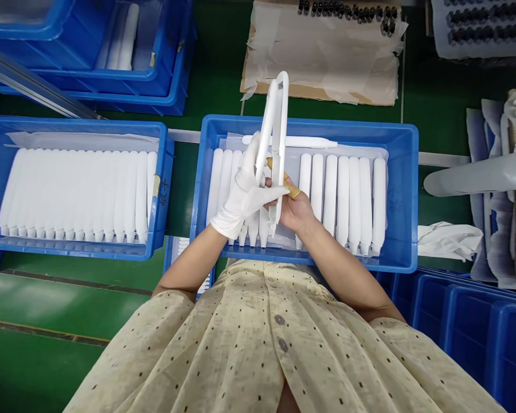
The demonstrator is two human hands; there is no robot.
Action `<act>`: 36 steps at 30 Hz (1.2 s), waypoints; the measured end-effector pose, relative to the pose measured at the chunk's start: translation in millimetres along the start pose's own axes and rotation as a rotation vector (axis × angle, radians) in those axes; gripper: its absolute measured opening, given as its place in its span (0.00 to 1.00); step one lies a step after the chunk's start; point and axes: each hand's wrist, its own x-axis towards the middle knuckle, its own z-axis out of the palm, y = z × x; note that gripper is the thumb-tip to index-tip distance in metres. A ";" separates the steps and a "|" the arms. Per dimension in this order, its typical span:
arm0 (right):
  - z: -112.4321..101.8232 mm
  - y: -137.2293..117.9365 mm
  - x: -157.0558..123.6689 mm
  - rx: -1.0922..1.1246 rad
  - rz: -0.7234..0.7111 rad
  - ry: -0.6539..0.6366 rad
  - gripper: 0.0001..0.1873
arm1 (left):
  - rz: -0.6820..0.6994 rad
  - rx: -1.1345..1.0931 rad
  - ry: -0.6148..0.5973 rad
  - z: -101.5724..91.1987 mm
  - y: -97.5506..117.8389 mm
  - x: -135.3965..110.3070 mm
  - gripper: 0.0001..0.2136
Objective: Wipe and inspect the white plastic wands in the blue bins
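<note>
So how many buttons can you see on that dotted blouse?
2. One button sits on the front of the dotted blouse, with the other just below it; more may be hidden further down.

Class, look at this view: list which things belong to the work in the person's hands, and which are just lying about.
In use: white plastic loop; gloved left hand; bare right hand.
Lying about: left blue crate; its white plastic bars; taped cardboard sheet.

Matt wht plastic pc (279, 135), glossy plastic bin (309, 127), cloth glove (241, 195)
</note>
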 end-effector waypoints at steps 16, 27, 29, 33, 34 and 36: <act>2.1 -2.6 -4.5 -0.068 -0.084 -0.074 0.24 | 0.056 -0.286 0.048 -3.9 26.6 15.5 0.16; -5.9 -12.2 -2.0 -0.093 -0.133 0.052 0.22 | -0.015 -0.357 0.005 -8.6 17.5 16.8 0.12; -5.4 -12.6 -3.4 -0.145 -0.180 0.061 0.24 | 0.002 -0.343 0.004 -11.2 16.6 18.0 0.13; 0.5 -12.1 -6.7 -0.187 -0.217 0.061 0.25 | 0.035 -0.289 0.002 -18.1 9.5 23.5 0.14; 2.2 -11.9 -7.4 -0.181 -0.206 0.049 0.25 | 0.025 -0.279 0.001 -19.5 7.2 24.7 0.15; 4.4 -11.6 -8.2 -0.163 -0.185 0.005 0.28 | -0.013 -0.256 -0.002 -21.6 2.9 26.7 0.17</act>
